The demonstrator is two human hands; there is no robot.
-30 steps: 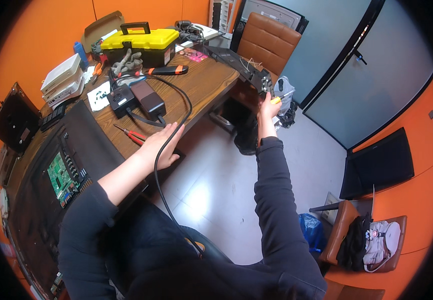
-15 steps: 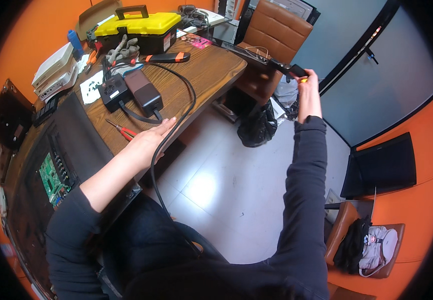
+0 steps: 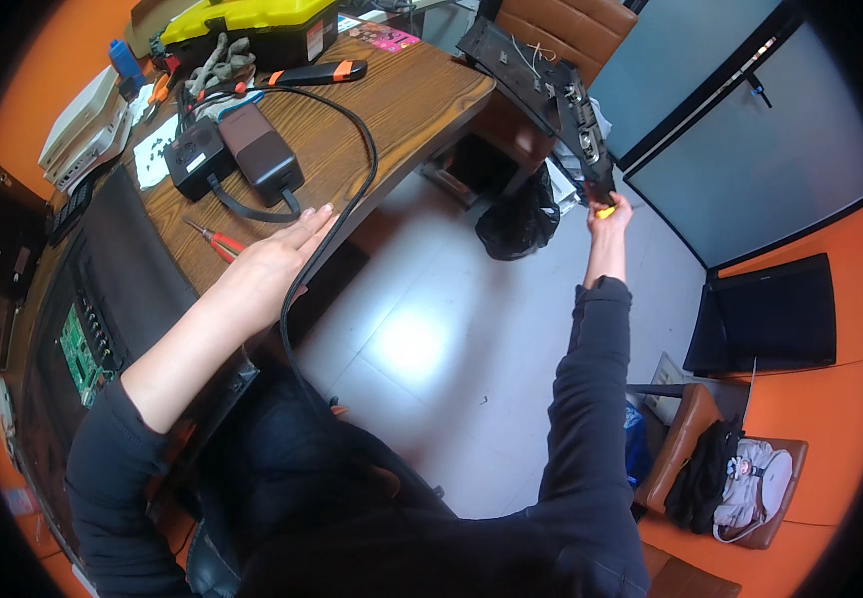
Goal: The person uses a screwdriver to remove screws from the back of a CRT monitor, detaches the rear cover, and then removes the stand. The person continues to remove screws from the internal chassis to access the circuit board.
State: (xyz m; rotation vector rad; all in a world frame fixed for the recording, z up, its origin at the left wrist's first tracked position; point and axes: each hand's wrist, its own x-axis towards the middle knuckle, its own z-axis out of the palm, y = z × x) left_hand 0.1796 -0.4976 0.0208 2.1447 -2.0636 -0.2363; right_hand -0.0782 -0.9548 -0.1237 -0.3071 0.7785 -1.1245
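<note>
My right hand (image 3: 608, 223), on an outstretched arm, grips the near end of a long black plastic panel (image 3: 551, 105). Metal-looking parts and thin pale wires show along the panel's face, and its far end lies by the table corner. A small yellow thing (image 3: 605, 212) shows at that hand; its kind is unclear. My left hand (image 3: 277, 267) rests on the table edge, fingers stretched out flat. A black cable (image 3: 372, 159) runs along its fingers and down past the wrist. Close by on the wood lies a red-handled screwdriver (image 3: 217, 242).
Two dark power bricks (image 3: 257, 149), a black-and-orange utility knife (image 3: 319, 74) and a yellow-lidded toolbox (image 3: 242, 22) stand on the table (image 3: 411, 95). A large black panel with a green circuit board (image 3: 80, 354) lies left. A black bag (image 3: 518, 221) and brown chair (image 3: 563, 35) are beyond.
My right hand has come lower and nearer with the black panel, which has turned to show more of its face. My left hand keeps its place at the table edge; the view has shifted.
</note>
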